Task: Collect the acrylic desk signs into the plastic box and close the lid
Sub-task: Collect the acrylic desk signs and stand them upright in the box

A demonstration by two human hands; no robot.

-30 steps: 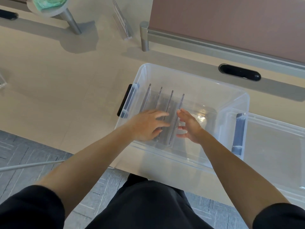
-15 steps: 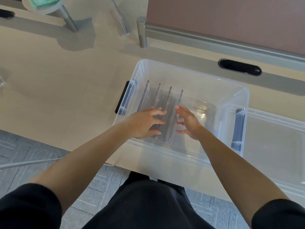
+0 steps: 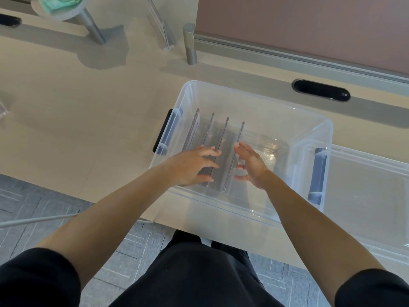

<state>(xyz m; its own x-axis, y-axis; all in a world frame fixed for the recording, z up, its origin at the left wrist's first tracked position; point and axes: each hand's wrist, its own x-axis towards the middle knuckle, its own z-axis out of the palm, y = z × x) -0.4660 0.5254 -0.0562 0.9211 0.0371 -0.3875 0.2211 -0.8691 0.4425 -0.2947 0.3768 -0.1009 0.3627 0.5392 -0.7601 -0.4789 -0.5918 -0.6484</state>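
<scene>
The left hand [image 3: 192,166] covers the near ends of 2 signs [image 3: 207,131] in the box [image 3: 254,98], so whether its fingers press them cannot be told; the right hand [image 3: 252,167] hides part of the box floor; the lid [image 3: 365,185] runs off the right edge; a clear stand [image 3: 160,25] and a green bundle [image 3: 58,3] are cut by the top edge; a clear object [image 3: 3,107] at the left edge is too cropped to name; the box's near wall blurs the desk [image 3: 77,120] edge behind it.

You're in office: pale beige desk [image 3: 84,111], black oval cable grommet [image 3: 321,93], brown partition panel [image 3: 309,25], grey carpet tiles [image 3: 39,202].
</scene>
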